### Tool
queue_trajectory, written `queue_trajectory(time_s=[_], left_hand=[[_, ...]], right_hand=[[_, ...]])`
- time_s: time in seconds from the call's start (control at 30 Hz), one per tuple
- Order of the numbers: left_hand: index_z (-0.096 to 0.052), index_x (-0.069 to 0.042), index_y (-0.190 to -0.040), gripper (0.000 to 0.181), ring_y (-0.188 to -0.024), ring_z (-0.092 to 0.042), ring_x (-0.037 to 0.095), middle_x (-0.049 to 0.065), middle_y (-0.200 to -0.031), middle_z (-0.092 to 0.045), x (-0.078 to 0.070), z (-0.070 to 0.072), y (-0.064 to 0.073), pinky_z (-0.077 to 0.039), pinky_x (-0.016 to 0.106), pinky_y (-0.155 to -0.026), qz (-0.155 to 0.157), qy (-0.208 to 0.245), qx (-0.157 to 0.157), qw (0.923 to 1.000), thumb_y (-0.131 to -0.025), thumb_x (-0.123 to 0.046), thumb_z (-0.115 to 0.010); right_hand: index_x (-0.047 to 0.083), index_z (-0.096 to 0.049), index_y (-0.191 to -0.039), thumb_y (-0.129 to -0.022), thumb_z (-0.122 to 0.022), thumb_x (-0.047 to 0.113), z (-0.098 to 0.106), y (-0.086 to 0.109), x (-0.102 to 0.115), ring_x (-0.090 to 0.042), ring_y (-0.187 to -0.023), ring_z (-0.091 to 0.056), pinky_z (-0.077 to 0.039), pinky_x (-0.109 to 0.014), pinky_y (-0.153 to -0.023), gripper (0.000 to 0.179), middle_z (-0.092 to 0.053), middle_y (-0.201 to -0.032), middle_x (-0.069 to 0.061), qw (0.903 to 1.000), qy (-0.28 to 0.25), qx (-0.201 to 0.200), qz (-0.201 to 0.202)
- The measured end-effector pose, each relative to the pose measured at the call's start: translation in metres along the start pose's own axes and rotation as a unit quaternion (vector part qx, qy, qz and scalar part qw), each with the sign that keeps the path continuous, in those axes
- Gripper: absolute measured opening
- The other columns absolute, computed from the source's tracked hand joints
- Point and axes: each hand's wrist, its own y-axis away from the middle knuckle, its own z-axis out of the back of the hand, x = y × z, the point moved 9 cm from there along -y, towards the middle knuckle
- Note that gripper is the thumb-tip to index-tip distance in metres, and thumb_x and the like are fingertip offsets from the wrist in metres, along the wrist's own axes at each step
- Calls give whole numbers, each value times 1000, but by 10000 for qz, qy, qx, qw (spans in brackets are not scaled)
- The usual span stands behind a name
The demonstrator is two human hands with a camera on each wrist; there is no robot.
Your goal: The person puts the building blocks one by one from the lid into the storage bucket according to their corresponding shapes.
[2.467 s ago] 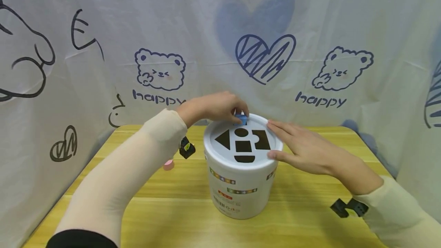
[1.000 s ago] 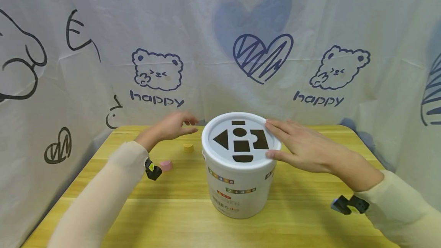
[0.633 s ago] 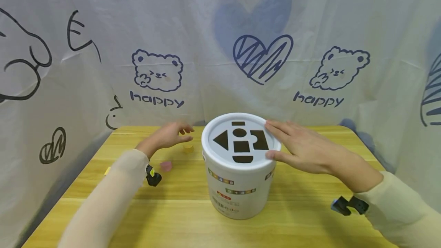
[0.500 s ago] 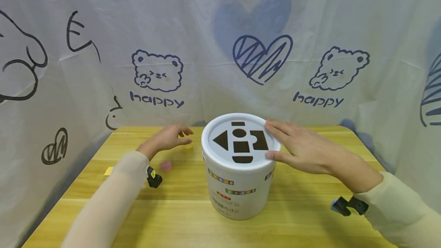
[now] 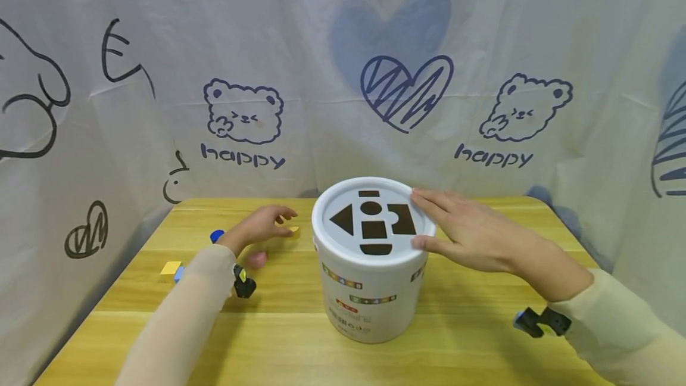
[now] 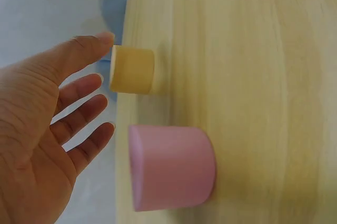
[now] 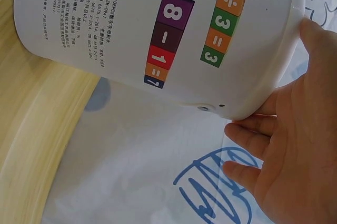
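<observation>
A white bucket [image 5: 370,302] stands upright, its lid [image 5: 343,246] cut with several dark shaped holes. My right hand [image 5: 477,231] rests on the lid's right rim with fingers extended; in the right wrist view the hand [image 7: 289,134] lies along the rim over the bucket's printed side [image 7: 121,50]. Left of the bucket, my left hand [image 5: 259,225] hovers with fingers spread and nothing held. Its thumb tip appears right at the edge of a yellow cylinder block [image 6: 132,70] in the left wrist view. Nearer the wrist camera stands a pink rounded block [image 6: 174,169].
On the wooden table [image 5: 257,344], a dark blue block [image 5: 217,236], a flat yellow block [image 5: 171,268] and a light blue block [image 5: 179,274] lie by the left forearm, which partly hides the light blue one. A patterned cloth [image 5: 316,46] hangs behind the table.
Earlier my left hand held a blue block at the lid's far slot; that hand has since let go and moved left and down to the yellow cylinder block. My right hand has stayed on the rim.
</observation>
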Motion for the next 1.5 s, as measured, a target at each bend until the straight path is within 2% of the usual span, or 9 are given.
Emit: queue_trajectory(time_s=[0.1,0.33,0.47,0.53,0.83,1.07,1.13,1.37,1.5], left_hand=[[-56,-2,-134,54,-111,-57,32,19,-127,-60,5,-4,-1,-48,48,-96,83,144,-12,9999,-88,-23,-75],[-54,-6,-137,57,-113,-56,31,15,-127,-58,19,-16,1,-48,47,-97,616,919,-57,9938,-88,-24,-75],[-55,-9,-137,54,-114,-55,30,11,-126,-58,26,-20,2,-46,46,-100,832,1094,-105,9904,-89,-25,-74],[-55,-9,-136,52,-114,-55,30,11,-125,-59,27,-20,2,-46,47,-100,831,1060,-157,9908,-89,-25,-74],[-61,-8,-129,43,-109,-58,28,10,-119,-62,24,-21,2,-47,47,-98,667,773,-248,9945,-92,-28,-71],[-68,-10,-121,32,-124,-51,33,10,-130,-61,17,-19,6,-38,52,-107,536,616,-205,9965,-94,-28,-68],[-68,-10,-122,32,-124,-51,33,10,-130,-61,14,-17,8,-38,53,-106,491,610,-206,9967,-95,-28,-67],[-67,-8,-122,34,-102,-60,24,7,-118,-66,-4,-1,17,-50,45,-91,-43,173,-432,9989,-96,-29,-65],[-68,-8,-121,35,-100,-59,23,6,-116,-67,-13,11,22,-51,44,-89,-241,166,-573,9979,-95,-32,-65]], right_hand=[[12,-22,-157,-96,-41,64,-1,0,0,-34,-144,-24,-23,-55,-114,82,-21,-161,-4,10000,-8,18,-4],[12,-21,-157,-97,-42,62,-1,0,0,-34,-144,-24,-23,-56,-114,81,-20,-161,-5,10000,-65,13,-13],[11,-20,-157,-97,-42,62,-1,0,0,-35,-143,-24,-23,-56,-114,81,-20,-161,-6,10000,-70,44,-5],[12,-20,-157,-97,-41,62,-2,0,0,-35,-143,-24,-23,-56,-114,81,-19,-161,-5,10000,-69,50,-14],[12,-20,-157,-97,-41,63,-2,0,-1,-35,-143,-25,-24,-56,-114,82,-20,-161,-5,10000,-68,61,-21],[13,-20,-157,-96,-41,64,-2,0,-1,-34,-143,-25,-25,-56,-113,82,-20,-161,-5,9999,-84,99,-77],[13,-20,-157,-96,-41,64,-2,0,-1,-34,-143,-25,-25,-56,-113,82,-20,-161,-5,9999,-89,106,-92],[14,-19,-158,-96,-41,64,-2,1,-1,-35,-143,-25,-24,-56,-113,82,-19,-161,-5,9998,-90,127,-137],[14,-19,-158,-96,-40,65,-3,1,-2,-35,-143,-25,-24,-56,-114,83,-19,-161,-5,9997,-82,155,-156]])
